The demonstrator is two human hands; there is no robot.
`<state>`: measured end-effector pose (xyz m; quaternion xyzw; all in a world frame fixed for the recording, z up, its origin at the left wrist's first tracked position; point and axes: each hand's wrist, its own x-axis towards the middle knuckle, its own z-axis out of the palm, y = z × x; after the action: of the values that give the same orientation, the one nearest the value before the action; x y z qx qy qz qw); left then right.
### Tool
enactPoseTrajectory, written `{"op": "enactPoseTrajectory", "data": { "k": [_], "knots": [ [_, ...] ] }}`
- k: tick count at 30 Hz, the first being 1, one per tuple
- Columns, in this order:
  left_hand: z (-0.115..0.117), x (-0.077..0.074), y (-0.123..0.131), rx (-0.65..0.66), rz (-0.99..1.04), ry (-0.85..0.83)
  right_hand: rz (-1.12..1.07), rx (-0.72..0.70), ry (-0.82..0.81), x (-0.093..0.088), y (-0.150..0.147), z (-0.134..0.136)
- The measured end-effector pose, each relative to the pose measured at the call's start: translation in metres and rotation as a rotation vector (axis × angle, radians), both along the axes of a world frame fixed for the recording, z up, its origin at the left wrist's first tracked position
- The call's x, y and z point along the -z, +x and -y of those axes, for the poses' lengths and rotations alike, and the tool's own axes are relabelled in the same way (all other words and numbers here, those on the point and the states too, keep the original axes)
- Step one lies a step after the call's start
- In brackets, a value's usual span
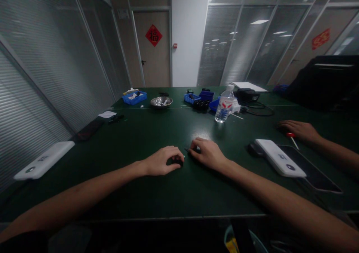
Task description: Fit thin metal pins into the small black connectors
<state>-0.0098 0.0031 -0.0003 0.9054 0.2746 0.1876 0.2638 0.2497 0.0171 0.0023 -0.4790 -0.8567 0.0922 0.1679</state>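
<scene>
My left hand (164,161) rests on the dark green table (134,193), its fingers curled round a small dark piece (178,162) that they mostly hide. A tiny pale spot shows at the fingertips. Close by on the right, my right hand (207,154) is closed in a pinch. From it a thin dark pointed tool (187,149) sticks out toward the left hand; its kind is too small to tell. A narrow gap separates the two hands.
A water bottle (224,105) stands beyond my right hand. Farther back are a metal bowl (161,103) and blue trays (135,97). White devices (280,158) (45,160) flank me. Another person's hand (301,129) lies at right, near a red-topped stick (291,135).
</scene>
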Motion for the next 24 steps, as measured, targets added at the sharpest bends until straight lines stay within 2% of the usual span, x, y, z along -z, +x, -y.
{"op": "enactPoseTrajectory", "data": {
  "k": [10, 17, 24],
  "knots": [
    [-0.0008, 0.0019, -0.0025, -0.033, 0.020, -0.027, -0.016, -0.010, 0.004, -0.0015, -0.0002, 0.0008],
    [0.0004, 0.0010, -0.0006, -0.012, 0.119, 0.073, -0.020, -0.015, -0.008, -0.0038, -0.0007, 0.0027],
    [0.0029, 0.0036, 0.0005, 0.001, 0.085, 0.116, -0.020, -0.012, -0.003, -0.0029, -0.0009, 0.0018]
  ]
}}
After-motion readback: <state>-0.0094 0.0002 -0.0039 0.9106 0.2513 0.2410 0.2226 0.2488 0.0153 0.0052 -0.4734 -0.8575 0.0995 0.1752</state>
